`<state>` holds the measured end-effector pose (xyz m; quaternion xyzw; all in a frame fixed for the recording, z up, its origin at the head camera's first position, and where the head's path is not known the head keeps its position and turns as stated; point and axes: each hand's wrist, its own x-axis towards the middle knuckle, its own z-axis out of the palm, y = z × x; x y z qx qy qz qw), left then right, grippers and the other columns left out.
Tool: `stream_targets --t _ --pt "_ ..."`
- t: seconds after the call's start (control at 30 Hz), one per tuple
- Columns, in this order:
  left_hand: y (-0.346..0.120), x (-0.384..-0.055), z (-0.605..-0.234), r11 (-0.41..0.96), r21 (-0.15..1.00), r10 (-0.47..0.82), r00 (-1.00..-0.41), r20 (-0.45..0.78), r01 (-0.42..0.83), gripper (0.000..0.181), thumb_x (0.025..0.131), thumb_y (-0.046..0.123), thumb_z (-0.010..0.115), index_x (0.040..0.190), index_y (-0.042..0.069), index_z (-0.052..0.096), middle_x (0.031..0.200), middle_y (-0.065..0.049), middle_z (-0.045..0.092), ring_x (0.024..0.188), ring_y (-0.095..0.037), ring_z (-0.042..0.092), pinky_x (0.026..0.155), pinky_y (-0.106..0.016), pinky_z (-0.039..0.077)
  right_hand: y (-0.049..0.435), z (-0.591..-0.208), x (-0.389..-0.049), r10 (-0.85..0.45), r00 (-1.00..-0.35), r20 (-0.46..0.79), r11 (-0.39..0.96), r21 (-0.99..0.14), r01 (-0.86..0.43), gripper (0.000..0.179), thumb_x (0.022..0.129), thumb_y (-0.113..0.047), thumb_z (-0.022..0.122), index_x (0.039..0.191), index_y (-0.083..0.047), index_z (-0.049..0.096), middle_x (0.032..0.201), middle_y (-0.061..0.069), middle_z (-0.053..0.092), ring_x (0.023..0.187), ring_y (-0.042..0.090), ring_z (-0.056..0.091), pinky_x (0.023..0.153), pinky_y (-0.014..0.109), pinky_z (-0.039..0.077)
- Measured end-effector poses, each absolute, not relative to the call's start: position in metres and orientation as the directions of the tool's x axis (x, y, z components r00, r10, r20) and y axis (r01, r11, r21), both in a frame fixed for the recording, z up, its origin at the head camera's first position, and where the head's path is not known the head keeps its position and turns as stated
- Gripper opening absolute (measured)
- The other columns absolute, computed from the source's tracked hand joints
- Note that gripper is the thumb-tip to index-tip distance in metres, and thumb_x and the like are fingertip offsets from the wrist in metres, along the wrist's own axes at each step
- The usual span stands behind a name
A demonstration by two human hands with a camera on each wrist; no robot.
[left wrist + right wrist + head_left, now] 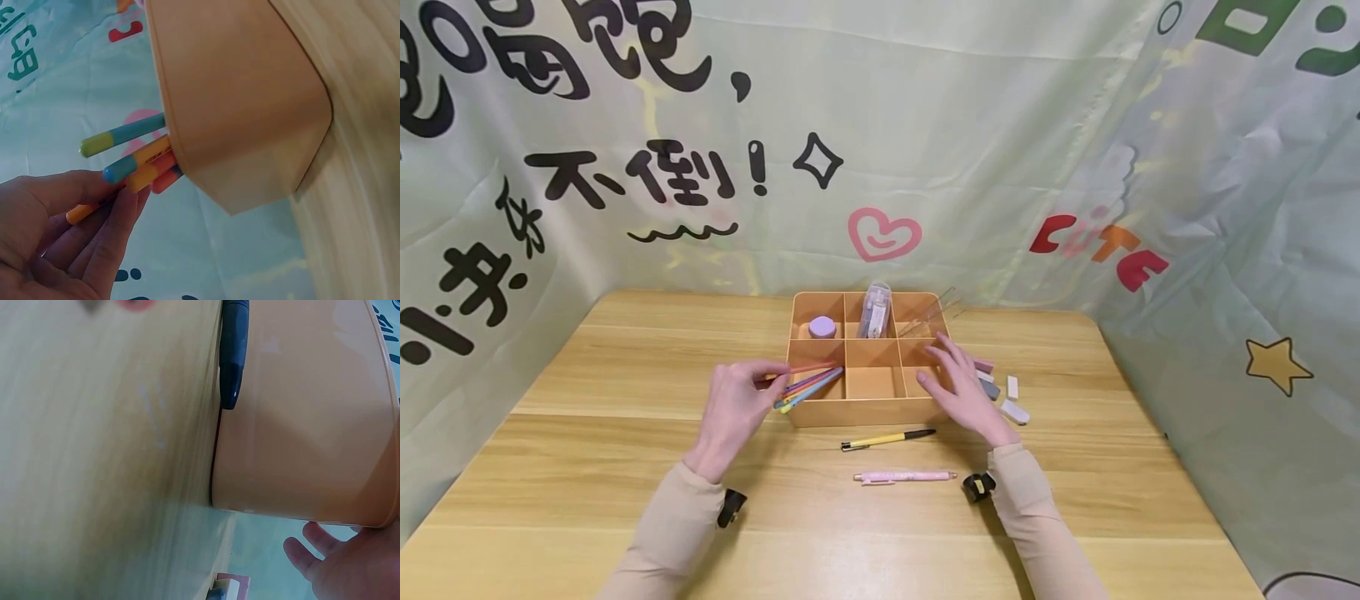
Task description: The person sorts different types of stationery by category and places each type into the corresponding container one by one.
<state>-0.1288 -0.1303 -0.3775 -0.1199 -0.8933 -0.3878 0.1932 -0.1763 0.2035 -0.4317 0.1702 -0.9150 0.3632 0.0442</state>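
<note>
At the left front corner of an orange-brown desk organizer (850, 412), my left hand (739, 406) pinches a slim colored pen (79, 214) with an orange rounded end. Beside it, several more colored pens (811, 388) lean out over the rim of the front left compartment. In the left wrist view their blue, yellow and green ends (122, 135) stick out past the box wall. My right hand (958, 390) is at the organizer's right side, fingers spread and loosely bent over the front right compartment. It holds nothing visible; the box hides part of it in the right wrist view.
A purple-lidded round container (822, 327), a clear-and-lilac case (876, 312) and thin wire-like pieces (928, 315) occupy the back compartments. Erasers (1015, 412) lie to the right. A yellow-black pen (887, 440) and a pink pen (906, 477) lie in front.
</note>
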Motion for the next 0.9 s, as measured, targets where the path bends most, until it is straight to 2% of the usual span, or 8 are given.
stream_targets --t 0.07,0.17,0.23,0.3,0.4,0.5,0.7,0.9 --pt "-0.129 -0.129 -0.379 0.673 0.650 0.067 -0.904 0.422 0.353 0.012 0.084 -0.002 0.075 0.095 -0.004 0.079 0.089 -0.021 0.078 0.077 -0.028 0.078 0.059 -0.026 0.060 0.204 -0.432 -0.176 -0.278 -0.940 0.200 0.680 -0.650 -0.339 0.058 0.101 -0.037 0.056 0.150 -0.007 0.045 0.169 0.016 0.016 0.155 0.044 0.013 0.118 0.074 0.018" --pt "-0.127 -0.130 -0.380 0.671 0.657 0.081 -0.914 0.398 0.345 0.013 0.085 -0.001 0.075 0.096 -0.004 0.079 0.090 -0.021 0.078 0.069 -0.022 0.075 0.050 -0.017 0.049 0.204 -0.432 -0.177 -0.276 -0.941 0.195 0.683 -0.649 -0.335 0.058 0.101 -0.037 0.056 0.150 -0.008 0.045 0.169 0.016 0.016 0.155 0.043 0.012 0.117 0.074 0.018" --pt "-0.126 -0.130 -0.382 0.669 0.654 0.092 -0.913 0.398 0.353 0.012 0.085 0.004 0.076 0.096 -0.002 0.080 0.088 -0.018 0.079 0.065 -0.018 0.071 0.048 -0.016 0.043 0.204 -0.431 -0.176 -0.275 -0.942 0.193 0.682 -0.652 -0.332 0.058 0.101 -0.037 0.056 0.150 -0.008 0.045 0.169 0.015 0.016 0.155 0.042 0.012 0.118 0.074 0.018" --pt "-0.126 -0.131 -0.383 0.659 0.654 0.103 -0.906 0.412 0.372 0.013 0.087 0.009 0.077 0.096 0.000 0.081 0.087 -0.016 0.079 0.065 -0.018 0.071 0.049 -0.023 0.046 0.204 -0.431 -0.176 -0.275 -0.942 0.191 0.680 -0.655 -0.331 0.058 0.101 -0.037 0.056 0.150 -0.008 0.045 0.170 0.015 0.016 0.155 0.042 0.012 0.118 0.074 0.018" --pt "-0.128 -0.134 -0.386 0.620 0.676 0.098 -0.895 0.436 0.397 0.019 0.090 0.018 0.076 0.097 0.001 0.081 0.089 -0.016 0.079 0.077 -0.026 0.076 0.068 -0.037 0.060 0.204 -0.430 -0.176 -0.276 -0.942 0.190 0.678 -0.657 -0.331 0.058 0.101 -0.037 0.057 0.150 -0.009 0.045 0.170 0.015 0.016 0.155 0.043 0.012 0.118 0.074 0.017" --pt "-0.133 -0.140 -0.387 0.564 0.740 0.068 -0.913 0.401 0.367 0.025 0.095 0.022 0.071 0.101 -0.001 0.079 0.097 -0.019 0.078 0.092 -0.034 0.076 0.083 -0.050 0.061 0.204 -0.431 -0.177 -0.277 -0.941 0.192 0.677 -0.656 -0.333 0.058 0.101 -0.037 0.057 0.151 -0.009 0.045 0.170 0.015 0.016 0.155 0.044 0.012 0.117 0.075 0.017" --pt "-0.148 -0.164 -0.393 0.470 0.843 0.060 -0.962 0.265 0.261 0.030 0.099 0.020 0.064 0.116 -0.004 0.073 0.115 -0.021 0.075 0.106 -0.036 0.072 0.094 -0.047 0.058 0.204 -0.432 -0.178 -0.277 -0.938 0.206 0.680 -0.648 -0.343 0.057 0.101 -0.035 0.057 0.150 -0.009 0.045 0.169 0.016 0.016 0.155 0.045 0.014 0.117 0.075 0.016" --pt "-0.156 -0.181 -0.406 0.351 0.927 0.112 -0.989 0.099 0.132 0.041 0.100 0.015 0.061 0.137 -0.003 0.059 0.143 -0.024 0.058 0.125 -0.041 0.062 0.107 -0.050 0.050 0.204 -0.431 -0.177 -0.280 -0.936 0.212 0.673 -0.653 -0.349 0.057 0.100 -0.034 0.058 0.150 -0.008 0.045 0.169 0.017 0.017 0.153 0.047 0.015 0.116 0.076 0.017"
